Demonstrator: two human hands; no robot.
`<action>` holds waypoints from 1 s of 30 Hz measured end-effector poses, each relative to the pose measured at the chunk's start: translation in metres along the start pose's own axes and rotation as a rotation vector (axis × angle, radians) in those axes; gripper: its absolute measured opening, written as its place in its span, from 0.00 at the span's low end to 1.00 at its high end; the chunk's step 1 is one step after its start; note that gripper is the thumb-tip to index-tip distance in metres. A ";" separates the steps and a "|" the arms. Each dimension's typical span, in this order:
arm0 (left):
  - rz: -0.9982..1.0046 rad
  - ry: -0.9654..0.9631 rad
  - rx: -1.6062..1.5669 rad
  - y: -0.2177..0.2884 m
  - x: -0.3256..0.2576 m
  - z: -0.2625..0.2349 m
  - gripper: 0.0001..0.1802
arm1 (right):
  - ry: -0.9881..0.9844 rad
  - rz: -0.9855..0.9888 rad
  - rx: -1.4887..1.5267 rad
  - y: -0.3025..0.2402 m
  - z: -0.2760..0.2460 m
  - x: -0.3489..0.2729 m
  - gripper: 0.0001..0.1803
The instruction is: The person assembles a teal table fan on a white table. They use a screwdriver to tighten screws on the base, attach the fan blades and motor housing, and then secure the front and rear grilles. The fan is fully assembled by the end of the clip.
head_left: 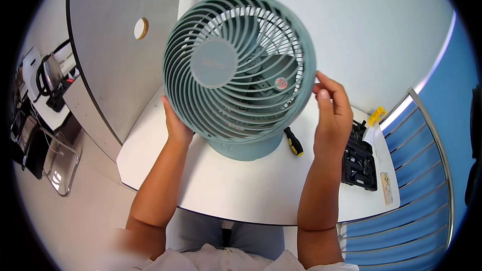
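Observation:
A grey-green desk fan (246,120) stands on the white table with its round head facing up toward me. Its front grille has swirling ribs and a plain round centre cap (214,63). Through the ribs I see dark blades, one with a small red-and-white sticker (281,84). My left hand (178,126) is closed on the lower left rim, its inner fingers hidden behind the head. At the right rim, my right hand (334,113) has curled fingers and thumb at the edge. Right of the fan's base lies a black-and-yellow screwdriver (293,142).
An opened black tool case (359,163) with bits lies at the table's right, near a yellow object (376,116). A metal railing (442,170) borders the right side. A grey partition (110,45) rises at left; beyond it are a kettle (51,73) and chair (63,170).

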State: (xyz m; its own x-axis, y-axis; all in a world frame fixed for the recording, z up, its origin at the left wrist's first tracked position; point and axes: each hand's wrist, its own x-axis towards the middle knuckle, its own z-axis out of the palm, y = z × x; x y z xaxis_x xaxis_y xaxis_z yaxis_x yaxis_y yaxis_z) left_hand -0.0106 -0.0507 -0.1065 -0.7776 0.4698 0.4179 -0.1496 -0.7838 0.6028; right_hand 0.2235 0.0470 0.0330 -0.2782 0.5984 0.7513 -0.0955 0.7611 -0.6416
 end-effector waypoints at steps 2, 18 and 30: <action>-0.022 -0.004 0.002 0.001 0.001 0.000 0.36 | -0.014 -0.070 0.006 0.000 0.000 0.000 0.14; -0.036 0.011 -0.085 0.004 0.014 -0.007 0.36 | -0.181 -0.324 -0.355 -0.026 0.004 -0.027 0.31; 0.025 -0.105 0.237 -0.010 0.012 -0.022 0.36 | -0.086 -0.133 -0.487 -0.001 -0.004 -0.012 0.37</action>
State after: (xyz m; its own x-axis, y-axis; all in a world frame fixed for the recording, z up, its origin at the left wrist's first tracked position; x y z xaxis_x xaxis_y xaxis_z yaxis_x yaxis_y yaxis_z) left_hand -0.0319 -0.0462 -0.1218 -0.7097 0.5006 0.4957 0.0259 -0.6846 0.7284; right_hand 0.2310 0.0404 0.0252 -0.3732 0.4815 0.7930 0.3155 0.8697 -0.3796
